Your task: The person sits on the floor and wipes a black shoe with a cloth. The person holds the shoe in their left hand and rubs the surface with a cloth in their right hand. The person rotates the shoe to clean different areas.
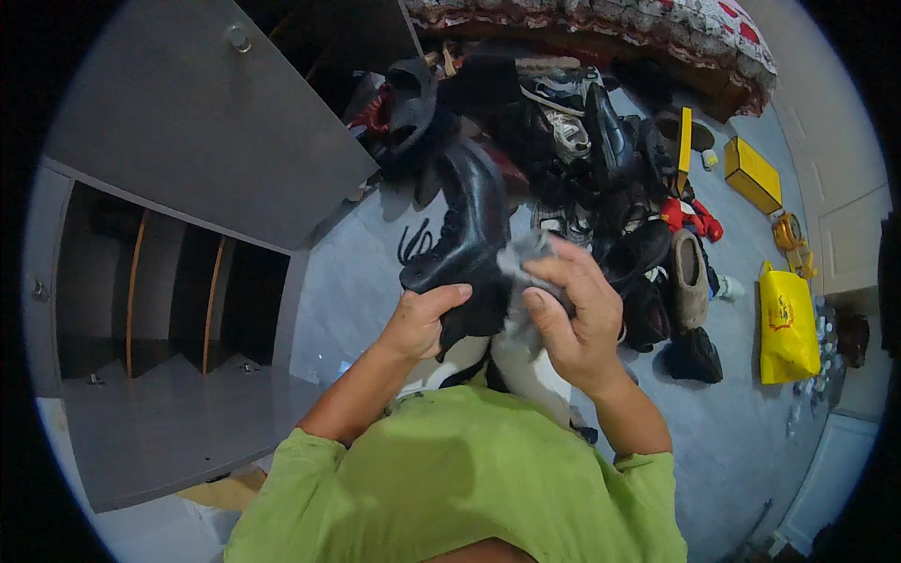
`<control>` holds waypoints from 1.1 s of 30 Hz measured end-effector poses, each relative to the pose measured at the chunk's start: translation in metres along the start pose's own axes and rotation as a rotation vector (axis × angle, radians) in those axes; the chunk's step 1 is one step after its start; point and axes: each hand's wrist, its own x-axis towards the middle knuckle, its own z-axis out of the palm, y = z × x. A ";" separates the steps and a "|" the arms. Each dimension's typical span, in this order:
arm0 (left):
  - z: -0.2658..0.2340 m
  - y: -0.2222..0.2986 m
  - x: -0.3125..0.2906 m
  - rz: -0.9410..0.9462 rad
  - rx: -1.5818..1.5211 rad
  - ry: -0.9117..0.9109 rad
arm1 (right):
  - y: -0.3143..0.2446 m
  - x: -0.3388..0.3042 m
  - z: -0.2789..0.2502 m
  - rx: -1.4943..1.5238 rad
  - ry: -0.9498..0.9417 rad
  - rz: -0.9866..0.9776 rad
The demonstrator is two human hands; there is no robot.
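Note:
A black leather lace-up boot (pixel 474 211) is held up in front of me, with a loose black lace hanging at its left side. My left hand (pixel 420 319) grips the boot's lower end, thumb on top of the leather. In my right hand (pixel 582 314) a crumpled grey cloth (pixel 526 267) is bunched between thumb and fingers. The cloth lies close along the boot's right side; whether it touches the leather I cannot tell. Beyond the boot, a heap of mixed shoes (pixel 610 141) covers the floor.
On the left stands a grey cabinet (pixel 188 375) with an open door and divided compartments. A bed (pixel 648 38) with a patterned cover is at the back. To the right are a yellow box (pixel 753 175), a yellow bag (pixel 786 324) and a beige slipper (pixel 690 279).

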 end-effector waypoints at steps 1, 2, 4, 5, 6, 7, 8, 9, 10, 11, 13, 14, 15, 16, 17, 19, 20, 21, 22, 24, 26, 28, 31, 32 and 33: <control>-0.005 -0.001 0.002 -0.009 -0.020 -0.022 | -0.001 0.003 0.005 -0.105 -0.006 -0.078; -0.015 -0.004 0.004 -0.016 -0.042 -0.043 | 0.005 -0.006 0.017 -0.196 -0.112 -0.045; -0.021 0.000 0.006 -0.041 -0.064 -0.063 | 0.027 -0.014 0.043 -0.276 -0.374 -0.119; -0.027 -0.003 0.009 -0.005 0.007 -0.079 | 0.030 -0.016 0.048 -0.378 -0.391 -0.183; -0.031 -0.003 0.009 0.037 0.079 -0.088 | 0.029 -0.012 0.048 -0.366 -0.419 -0.185; -0.033 -0.003 0.009 0.030 0.060 -0.082 | 0.026 -0.004 0.046 -0.354 -0.448 -0.187; -0.033 -0.004 0.008 0.024 0.040 -0.076 | 0.027 0.003 0.047 -0.342 -0.477 -0.189; -0.031 -0.003 0.009 0.016 0.023 -0.079 | 0.031 0.010 0.049 -0.376 -0.486 -0.170; -0.032 -0.005 0.010 0.011 0.027 -0.060 | 0.037 0.017 0.052 -0.376 -0.483 -0.169; -0.034 -0.007 0.010 0.005 0.032 -0.042 | 0.045 0.023 0.056 -0.376 -0.480 -0.167; -0.035 -0.007 0.009 -0.030 0.029 0.001 | 0.055 0.040 0.059 -0.396 -0.483 -0.199; -0.036 -0.008 0.010 -0.027 0.015 0.009 | 0.061 0.047 0.061 -0.430 -0.475 -0.207; -0.037 -0.009 0.011 -0.024 0.004 0.020 | 0.067 0.052 0.065 -0.462 -0.466 -0.214; -0.037 -0.010 0.012 -0.021 -0.008 0.030 | 0.072 0.057 0.068 -0.493 -0.457 -0.221; -0.034 -0.010 0.011 -0.020 -0.006 0.043 | 0.075 0.063 0.071 -0.470 -0.412 -0.158; -0.023 -0.005 0.009 -0.016 -0.002 0.067 | 0.084 0.069 0.080 -0.477 -0.328 -0.120; -0.025 -0.006 0.010 -0.021 0.002 0.066 | 0.086 0.070 0.082 -0.482 -0.285 -0.101; -0.028 -0.007 0.010 -0.021 0.004 0.069 | 0.085 0.070 0.084 -0.494 -0.273 -0.117; -0.030 -0.007 0.009 -0.022 0.007 0.070 | 0.084 0.069 0.083 -0.473 -0.286 -0.122; -0.028 -0.005 0.008 -0.017 -0.030 0.038 | 0.079 0.061 0.075 -0.433 -0.309 -0.131; -0.028 -0.005 0.009 -0.004 -0.046 0.021 | 0.070 0.044 0.063 -0.415 -0.330 -0.156; -0.027 -0.005 0.010 0.020 -0.041 0.022 | 0.057 0.024 0.055 -0.400 -0.355 -0.151; -0.029 -0.004 0.007 0.009 -0.069 0.001 | 0.039 -0.001 0.048 -0.446 -0.355 -0.169; -0.030 -0.004 0.007 -0.003 -0.097 -0.025 | 0.036 -0.008 0.048 -0.464 -0.363 -0.192; -0.032 -0.004 0.008 -0.017 -0.122 -0.050 | 0.034 -0.016 0.047 -0.479 -0.368 -0.212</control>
